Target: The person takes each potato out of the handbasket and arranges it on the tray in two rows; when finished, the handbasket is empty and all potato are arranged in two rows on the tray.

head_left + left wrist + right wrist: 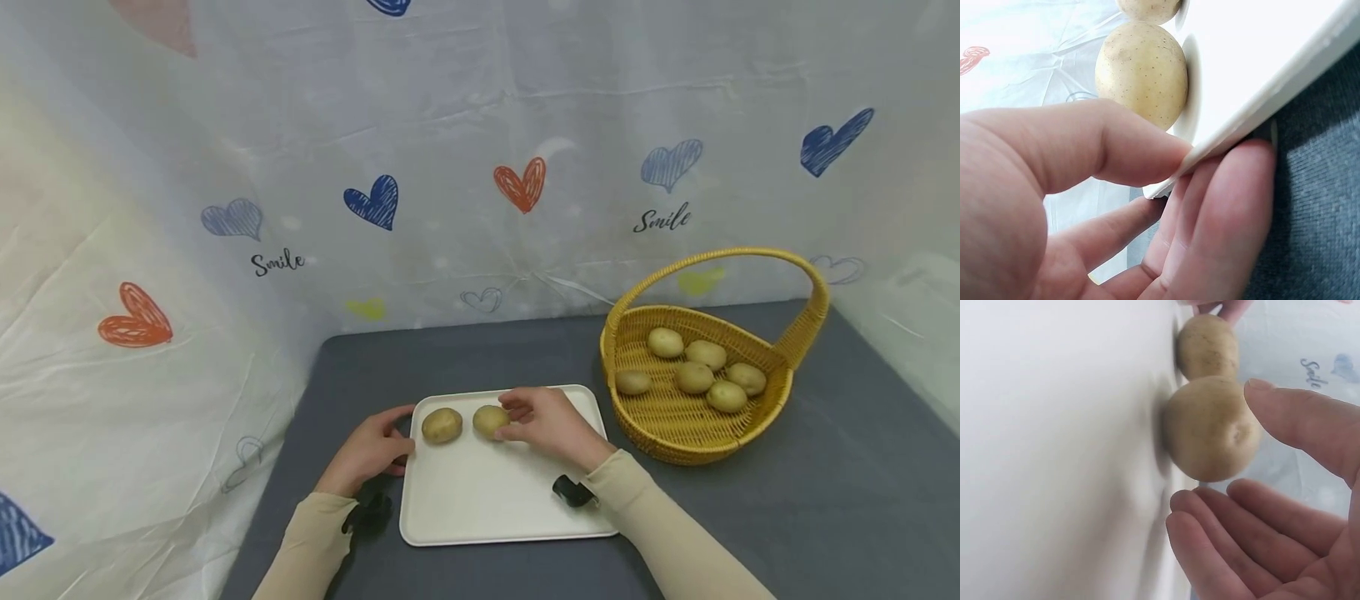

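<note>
At the tray (472,500), left hand (373,448) pinches the rim (406,492), right hand (551,425) unclenched beside potato (487,422).

A smooth, plastic-looking finish is shown by the tray (480,508). The potatoes (442,425) are covered in matt, finely speckled skin. The basket (675,450) is tightly woven (its handle (802,333) too). The desk (450,350) is covered with matt, ribbed cloth (1322,194); the backdrop (435,108) is thin, creased sheeting.

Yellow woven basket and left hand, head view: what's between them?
Head view shows the white rectangular tray, two tan oval potatoes on it, the right hand, then a narrow strip of dark grey tabletop.
</note>
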Demonstrator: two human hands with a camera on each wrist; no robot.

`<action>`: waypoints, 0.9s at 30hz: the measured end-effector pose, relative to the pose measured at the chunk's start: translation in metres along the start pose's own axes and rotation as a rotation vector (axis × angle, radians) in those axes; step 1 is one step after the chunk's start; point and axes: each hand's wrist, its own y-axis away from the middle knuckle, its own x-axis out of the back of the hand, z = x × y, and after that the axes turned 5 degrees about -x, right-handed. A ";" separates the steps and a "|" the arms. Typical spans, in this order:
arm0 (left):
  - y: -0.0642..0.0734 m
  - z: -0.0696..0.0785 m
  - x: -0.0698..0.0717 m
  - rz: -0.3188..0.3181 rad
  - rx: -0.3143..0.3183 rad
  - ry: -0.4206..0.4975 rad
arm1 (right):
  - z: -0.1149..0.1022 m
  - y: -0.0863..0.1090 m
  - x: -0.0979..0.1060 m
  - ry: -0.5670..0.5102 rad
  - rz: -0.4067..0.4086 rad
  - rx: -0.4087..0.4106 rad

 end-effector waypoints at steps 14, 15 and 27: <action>0.007 -0.008 0.008 -0.018 0.011 0.006 | -0.012 0.081 0.062 0.177 -0.024 0.070; 0.007 -0.009 0.008 -0.019 0.014 0.006 | -0.012 0.087 0.071 0.199 -0.018 0.081; -0.002 -0.002 -0.001 -0.032 0.005 -0.005 | 0.017 0.118 0.205 0.416 0.185 0.004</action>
